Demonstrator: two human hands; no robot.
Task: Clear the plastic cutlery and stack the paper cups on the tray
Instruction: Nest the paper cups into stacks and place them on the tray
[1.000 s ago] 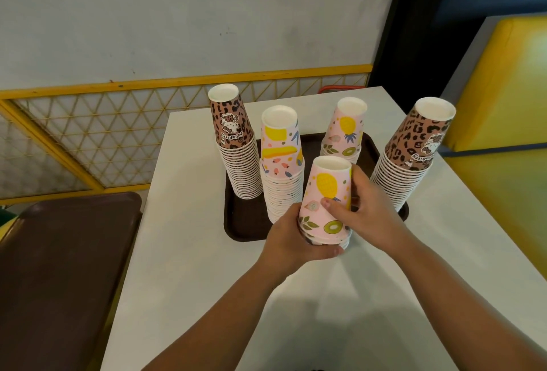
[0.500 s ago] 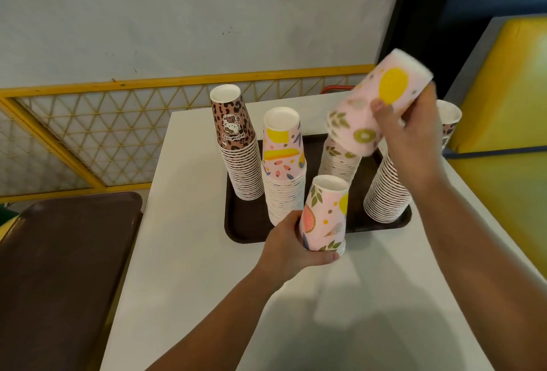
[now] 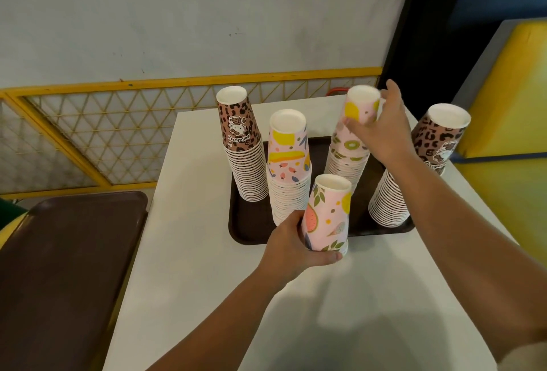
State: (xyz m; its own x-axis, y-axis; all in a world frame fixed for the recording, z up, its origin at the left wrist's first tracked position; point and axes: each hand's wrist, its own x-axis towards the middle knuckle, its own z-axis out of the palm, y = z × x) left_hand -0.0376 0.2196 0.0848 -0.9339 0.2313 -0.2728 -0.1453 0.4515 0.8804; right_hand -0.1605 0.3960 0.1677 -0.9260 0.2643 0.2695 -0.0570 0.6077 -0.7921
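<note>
Cup stacking on tray [image 3: 248,234], white worktop [image 3: 207,252].
Left hand [image 3: 291,248] grips a short fruit-print cup stack [image 3: 327,214]; right hand [image 3: 381,131] apparently clasps the top cup [image 3: 359,110] of the rear stack.

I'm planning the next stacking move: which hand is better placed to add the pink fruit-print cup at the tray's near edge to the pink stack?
Probably the left hand: it already grips that fruit-print cup, while the right hand is occupied holding the top cup on the pink stack.
</note>
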